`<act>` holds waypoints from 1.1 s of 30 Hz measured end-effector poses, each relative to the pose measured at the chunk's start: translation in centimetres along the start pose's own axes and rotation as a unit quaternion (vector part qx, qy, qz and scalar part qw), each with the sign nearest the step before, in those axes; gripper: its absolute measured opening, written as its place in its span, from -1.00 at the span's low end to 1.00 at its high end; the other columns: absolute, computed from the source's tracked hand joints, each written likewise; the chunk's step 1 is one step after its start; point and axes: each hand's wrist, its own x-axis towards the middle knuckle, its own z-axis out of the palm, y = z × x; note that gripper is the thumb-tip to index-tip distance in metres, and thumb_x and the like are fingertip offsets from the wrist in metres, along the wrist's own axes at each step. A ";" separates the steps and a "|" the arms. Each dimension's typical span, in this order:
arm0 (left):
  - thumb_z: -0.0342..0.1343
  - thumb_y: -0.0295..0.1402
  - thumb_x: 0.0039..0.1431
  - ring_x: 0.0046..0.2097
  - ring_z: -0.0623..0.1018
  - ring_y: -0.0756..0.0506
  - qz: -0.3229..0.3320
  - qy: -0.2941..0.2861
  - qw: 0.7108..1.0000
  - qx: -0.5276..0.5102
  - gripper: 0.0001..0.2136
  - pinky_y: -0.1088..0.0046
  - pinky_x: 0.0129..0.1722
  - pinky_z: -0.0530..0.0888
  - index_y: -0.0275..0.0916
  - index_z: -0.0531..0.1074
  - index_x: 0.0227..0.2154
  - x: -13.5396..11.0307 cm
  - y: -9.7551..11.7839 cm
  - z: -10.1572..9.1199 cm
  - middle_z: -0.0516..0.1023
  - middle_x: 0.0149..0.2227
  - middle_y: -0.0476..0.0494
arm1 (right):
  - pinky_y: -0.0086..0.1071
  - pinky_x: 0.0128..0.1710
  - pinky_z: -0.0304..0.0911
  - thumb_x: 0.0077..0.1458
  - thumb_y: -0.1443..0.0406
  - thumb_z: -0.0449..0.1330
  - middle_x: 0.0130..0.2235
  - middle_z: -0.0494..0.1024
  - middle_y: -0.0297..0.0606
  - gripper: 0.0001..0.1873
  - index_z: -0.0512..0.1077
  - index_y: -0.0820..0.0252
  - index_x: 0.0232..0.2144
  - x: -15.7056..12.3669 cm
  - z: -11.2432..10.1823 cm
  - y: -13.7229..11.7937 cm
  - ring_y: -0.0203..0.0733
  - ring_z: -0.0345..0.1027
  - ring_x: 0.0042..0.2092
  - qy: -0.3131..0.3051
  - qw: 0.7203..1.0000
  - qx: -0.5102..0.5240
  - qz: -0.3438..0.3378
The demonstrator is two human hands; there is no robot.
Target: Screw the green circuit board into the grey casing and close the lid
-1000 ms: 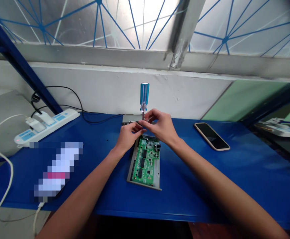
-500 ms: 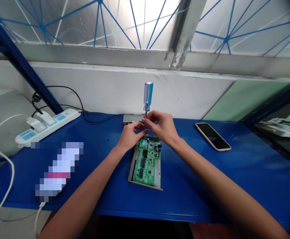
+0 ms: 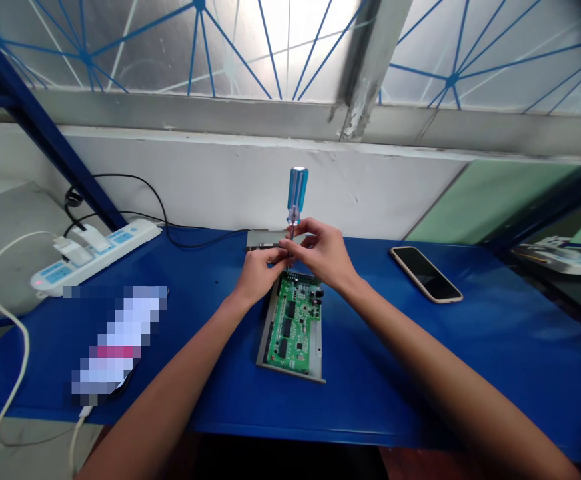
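Observation:
A screwdriver (image 3: 297, 190) with a clear and blue handle stands nearly upright, handle up, above the far end of a green circuit board (image 3: 295, 327). My right hand (image 3: 323, 250) is closed, thumb and fingers pinching the screwdriver's shaft below the handle. My left hand (image 3: 260, 272) is closed too, its fingertips together by the lower shaft; I cannot make out what they grip. The board lies on a grey metal plate (image 3: 315, 357). The screwdriver's tip is close to the board's far edge, partly hidden by my fingers.
Behind my hands lies a grey metal case (image 3: 265, 238). On the blue table (image 3: 370, 400) a dark-screened phone (image 3: 426, 275) lies to the right. At the left are a pixelated phone (image 3: 120, 340) with a white cable and a power strip (image 3: 98, 257) with plugs and cords.
The screwdriver's handle has turned about its axis and shows a different face. My right hand's fingers have shifted slightly on the shaft, and my left fingers have drawn closer together.

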 end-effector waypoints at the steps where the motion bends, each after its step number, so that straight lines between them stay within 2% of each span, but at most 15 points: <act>1: 0.25 -0.27 0.21 -0.20 0.69 -0.23 0.000 0.009 1.000 0.000 -0.80 0.30 -0.14 0.58 -0.30 0.68 -0.27 0.0 -0.1 0.2 0.73 -0.27 -0.19 | -0.35 -0.42 0.31 0.08 0.18 0.36 -0.27 0.60 -0.28 -0.78 0.44 0.18 -0.35 0.0 0.1 0.1 -0.30 0.45 -0.45 0.016 1.000 -0.003 -0.005; 5: 0.31 -0.30 0.14 -0.25 0.69 -0.20 0.003 0.040 0.999 -0.003 -0.84 0.32 -0.17 0.58 -0.28 0.66 -0.30 0.0 -0.1 0.6 0.73 -0.29 -0.18 | -0.36 -0.43 0.27 0.09 0.23 0.35 -0.47 0.52 -0.35 -0.75 0.37 0.16 -0.50 0.1 0.4 0.1 -0.30 0.39 -0.46 0.046 0.999 -0.019 -0.023; 10: 0.33 -0.20 0.13 -0.38 0.62 -0.11 -0.009 0.063 0.998 0.012 -0.78 0.39 -0.31 0.53 -0.28 0.58 -0.45 0.0 0.1 0.8 0.66 -0.43 -0.12 | -0.33 -0.37 0.35 0.11 0.23 0.31 -0.45 0.59 -0.30 -0.84 0.50 0.18 -0.45 -0.1 0.3 -0.3 -0.27 0.45 -0.45 0.021 1.000 0.001 -0.005; 12: 0.34 -0.22 0.12 -0.37 0.61 -0.11 -0.012 0.058 0.998 0.015 -0.78 0.39 -0.30 0.52 -0.28 0.56 -0.44 0.0 0.1 0.7 0.65 -0.43 -0.11 | -0.32 -0.37 0.38 0.13 0.24 0.29 -0.42 0.61 -0.28 -0.86 0.53 0.20 -0.40 -0.2 0.1 -0.6 -0.26 0.48 -0.47 0.004 1.000 0.011 0.005; 16: 0.28 -0.31 0.17 -0.22 0.65 -0.15 0.008 -0.009 1.000 -0.011 -0.84 0.33 -0.12 0.54 -0.31 0.59 -0.27 0.1 0.3 -0.1 0.69 -0.27 -0.20 | -0.34 -0.39 0.40 0.20 0.21 0.23 -0.40 0.60 -0.30 -0.81 0.56 0.22 -0.27 -0.1 -0.3 -0.8 -0.30 0.46 -0.53 -0.062 0.997 0.049 0.018; 19: 0.17 -0.31 0.27 -0.19 0.66 -0.16 0.013 -0.082 0.995 -0.055 -0.81 0.32 -0.08 0.54 -0.33 0.61 -0.30 0.2 0.4 -0.8 0.69 -0.26 -0.23 | -0.35 -0.43 0.39 0.25 0.16 0.19 -0.28 0.64 -0.25 -0.75 0.54 0.22 -0.18 -0.1 -0.5 -0.8 -0.36 0.43 -0.56 -0.112 0.991 0.071 0.026; 21: 0.15 -0.31 0.29 -0.20 0.65 -0.15 0.012 -0.100 0.993 -0.064 -0.78 0.34 -0.10 0.54 -0.33 0.62 -0.35 0.2 0.5 -1.0 0.70 -0.28 -0.22 | -0.34 -0.44 0.40 0.27 0.15 0.18 -0.18 0.66 -0.21 -0.73 0.53 0.21 -0.16 0.0 -0.5 -0.7 -0.37 0.42 -0.56 -0.121 0.989 0.076 0.024; 23: 0.17 -0.31 0.27 -0.22 0.66 -0.16 0.008 -0.078 0.995 -0.056 -0.80 0.34 -0.13 0.54 -0.33 0.63 -0.33 0.1 0.4 -0.8 0.70 -0.28 -0.21 | -0.33 -0.43 0.40 0.25 0.14 0.21 -0.16 0.65 -0.20 -0.74 0.52 0.19 -0.15 -0.1 -0.4 -0.5 -0.35 0.45 -0.53 -0.103 0.992 0.073 0.018; 25: 0.20 -0.32 0.25 -0.22 0.67 -0.17 0.002 -0.044 0.998 -0.039 -0.82 0.33 -0.14 0.55 -0.32 0.65 -0.30 0.0 0.2 -0.5 0.71 -0.27 -0.20 | -0.33 -0.45 0.37 0.18 0.14 0.28 -0.17 0.64 -0.22 -0.72 0.49 0.17 -0.14 -0.1 -0.2 -0.4 -0.32 0.45 -0.51 -0.059 0.996 0.061 0.012; 28: 0.25 -0.34 0.19 -0.25 0.67 -0.16 0.004 -0.002 1.000 -0.011 -0.86 0.35 -0.17 0.55 -0.30 0.65 -0.30 0.0 0.0 0.1 0.72 -0.30 -0.16 | -0.35 -0.47 0.31 0.08 0.12 0.38 -0.22 0.60 -0.26 -0.70 0.43 0.15 -0.24 -0.1 0.0 -0.2 -0.33 0.42 -0.49 0.005 0.999 0.038 0.006; 33: 0.34 -0.28 0.10 -0.37 0.62 -0.11 -0.006 0.039 0.999 0.003 -0.84 0.40 -0.30 0.52 -0.28 0.59 -0.42 0.0 0.0 0.4 0.67 -0.42 -0.11 | -0.34 -0.42 0.32 0.07 0.15 0.38 -0.41 0.55 -0.30 -0.72 0.37 0.14 -0.45 -0.1 0.2 -0.2 -0.27 0.42 -0.43 0.025 1.000 0.008 0.008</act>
